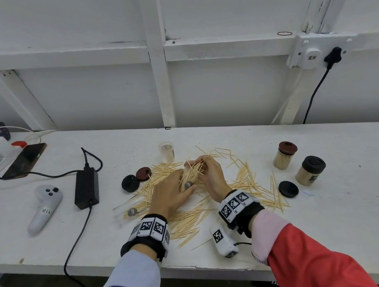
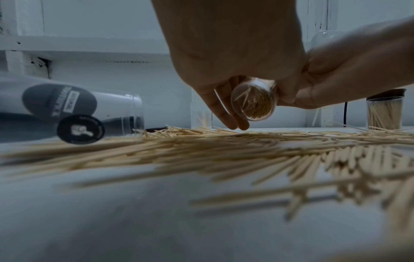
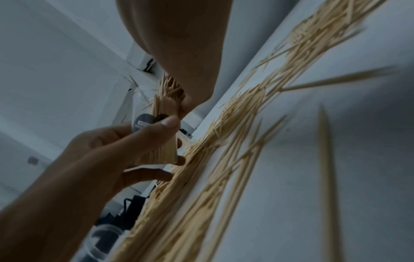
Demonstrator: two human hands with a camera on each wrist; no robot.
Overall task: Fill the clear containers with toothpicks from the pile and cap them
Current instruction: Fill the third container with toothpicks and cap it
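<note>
Container [image 1: 187,181] clear, tilted above toothpick pile [image 1: 189,215] mid-table, left hand [image 1: 172,195] fingers wrapped round it; right hand [image 1: 211,175] pinching toothpick bunch [image 3: 164,99] at its mouth; empty container [image 1: 127,208] lying on side left of pile, two capped jars [image 1: 297,165] far right

A: What does the left hand [image 2: 226,58] hold?
B: A clear container [image 2: 253,101], tilted, base toward the camera, toothpicks inside; the right hand [image 2: 349,70] touches it.
A: Below it?
B: The toothpick pile [image 2: 224,147] on the worktop [image 2: 134,221]; left, an empty container [image 2: 107,113] on its side.
</note>
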